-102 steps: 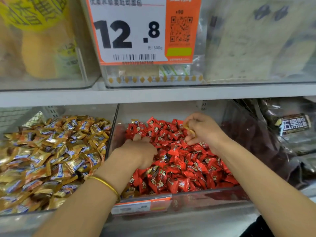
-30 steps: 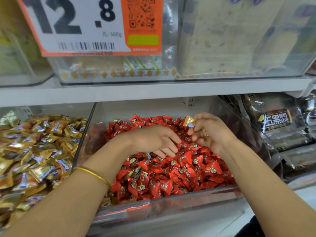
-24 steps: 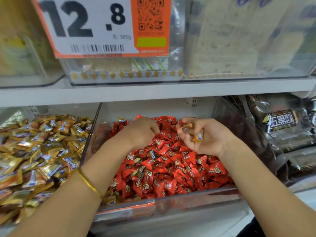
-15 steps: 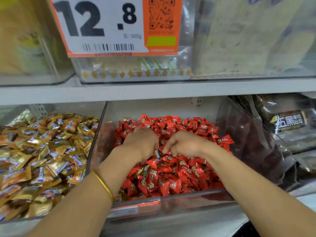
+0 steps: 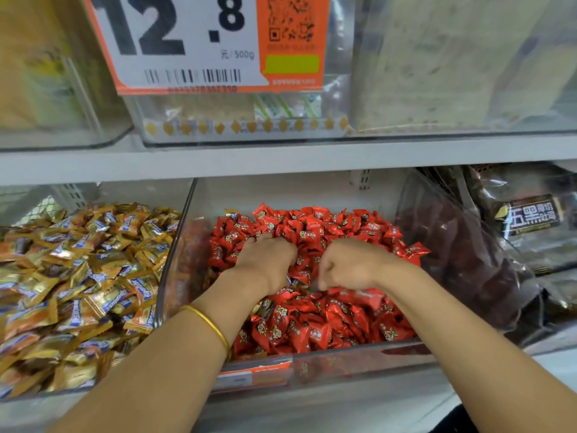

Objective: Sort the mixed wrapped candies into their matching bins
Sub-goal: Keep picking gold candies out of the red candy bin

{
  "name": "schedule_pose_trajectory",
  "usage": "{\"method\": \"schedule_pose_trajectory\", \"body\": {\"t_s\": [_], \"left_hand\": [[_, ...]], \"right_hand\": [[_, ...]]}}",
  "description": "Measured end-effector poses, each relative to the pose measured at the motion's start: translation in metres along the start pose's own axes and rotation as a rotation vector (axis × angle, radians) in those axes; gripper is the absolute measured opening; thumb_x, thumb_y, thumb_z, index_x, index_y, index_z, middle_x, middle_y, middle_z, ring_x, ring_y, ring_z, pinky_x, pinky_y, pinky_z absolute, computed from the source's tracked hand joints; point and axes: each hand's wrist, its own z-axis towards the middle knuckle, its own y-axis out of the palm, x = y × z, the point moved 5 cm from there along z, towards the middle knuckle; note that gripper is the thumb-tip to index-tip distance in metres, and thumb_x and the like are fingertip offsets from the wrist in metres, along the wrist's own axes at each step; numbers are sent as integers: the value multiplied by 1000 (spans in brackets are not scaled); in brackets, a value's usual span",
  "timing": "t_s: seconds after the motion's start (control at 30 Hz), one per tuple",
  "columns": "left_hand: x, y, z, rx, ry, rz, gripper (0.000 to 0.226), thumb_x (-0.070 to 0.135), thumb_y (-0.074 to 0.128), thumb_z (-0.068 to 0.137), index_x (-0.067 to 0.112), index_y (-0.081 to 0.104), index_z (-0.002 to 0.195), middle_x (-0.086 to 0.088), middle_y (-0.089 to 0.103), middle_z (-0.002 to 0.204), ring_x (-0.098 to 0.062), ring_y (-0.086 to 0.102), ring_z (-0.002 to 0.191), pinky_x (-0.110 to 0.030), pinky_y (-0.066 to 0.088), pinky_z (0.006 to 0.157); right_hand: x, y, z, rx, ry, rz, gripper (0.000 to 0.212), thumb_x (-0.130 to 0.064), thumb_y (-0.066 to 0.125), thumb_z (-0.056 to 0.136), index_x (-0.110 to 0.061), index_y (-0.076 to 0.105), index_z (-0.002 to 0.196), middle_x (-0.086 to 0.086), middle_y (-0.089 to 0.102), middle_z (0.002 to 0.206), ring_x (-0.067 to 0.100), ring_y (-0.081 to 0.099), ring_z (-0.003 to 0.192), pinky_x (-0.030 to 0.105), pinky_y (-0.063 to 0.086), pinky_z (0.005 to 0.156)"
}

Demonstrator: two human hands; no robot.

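Our left hand [image 5: 265, 260] and right hand [image 5: 349, 265] are sunk knuckles-up in the red wrapped candies [image 5: 312, 332], just beside each other. Their fingers curl down into the heap, and we cannot tell whether either has hold of a piece. Those red candies fill the clear middle bin [image 5: 343, 354], with a stray gold-wrapped candy [image 5: 231, 213] at the heap's back left edge; the left bin [image 5: 46, 395] is heaped with gold-and-blue wrapped candies [image 5: 78, 276], dark packets [image 5: 527, 217] lie to the right, and above the shelf board [image 5: 281, 157] a 12.8 price tag [image 5: 187, 42] fronts another clear bin.
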Motion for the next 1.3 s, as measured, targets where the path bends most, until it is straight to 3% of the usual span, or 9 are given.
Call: {"method": "schedule_pose_trajectory", "body": {"t_s": [0.2,0.37,0.5,0.6,0.77,0.87,1.0,1.17,1.3], "left_hand": [[-3,-18,-3,227,-73,-37,9,17,61,87,19,58,96,-1,62,107,-22,50,111,-37,34,98],[-12,-33,-11,310,-190,-349,9,20,57,91,13,52,94,-7,64,93,-28,60,91,-38,47,85],[-19,-40,-15,386,-225,-428,14,11,50,93,12,46,106,-9,61,83,-31,61,76,-39,50,67],[-23,-38,-16,292,-237,-485,39,0,45,91,22,46,123,-12,64,94,-30,65,80,-36,51,65],[-21,-32,-26,107,-202,-467,30,-3,42,91,9,54,116,-12,58,118,-29,64,98,-38,52,77],[-18,-34,-31,61,-197,-491,27,-2,39,93,2,50,117,-15,61,110,-30,63,97,-39,53,82],[-21,-35,-41,-16,-184,-452,19,4,43,93,2,46,112,-6,51,73,-14,48,60,-20,39,47],[-24,-20,-45,-158,-142,-130,35,22,62,88,10,55,120,-10,50,122,-26,52,111,-37,44,96],[-15,-12,-43,-174,-97,-38,43,31,67,84,15,59,123,-8,41,126,-28,50,113,-42,45,96]], "right_hand": [[7,-23,-15,221,-9,156,17,-13,60,85,-21,75,86,-9,71,74,8,67,85,30,49,91],[-17,4,7,-38,-114,185,36,-3,52,90,-13,62,123,4,61,126,18,55,118,31,41,104],[0,-11,14,215,-16,-19,38,-8,51,89,-27,63,121,-5,54,136,18,48,126,37,42,103],[-9,-11,13,241,-150,91,24,-9,58,89,-25,74,97,-9,69,109,9,62,104,33,48,95],[-24,9,19,124,-226,-237,30,-21,58,92,-31,63,119,-12,59,114,13,54,112,23,39,81],[-25,14,21,132,-234,-387,34,-24,60,89,-33,58,122,-5,52,121,18,53,107,26,37,75],[-23,13,19,167,-174,-354,22,-24,63,87,-25,59,108,-2,49,103,18,53,93,27,39,71],[-8,-21,-1,460,-87,104,18,-15,69,83,-10,52,84,6,52,92,23,52,84,34,44,73],[-8,-17,-12,384,-67,585,20,-7,69,82,-13,52,91,4,55,92,14,52,77,26,39,59]]}}
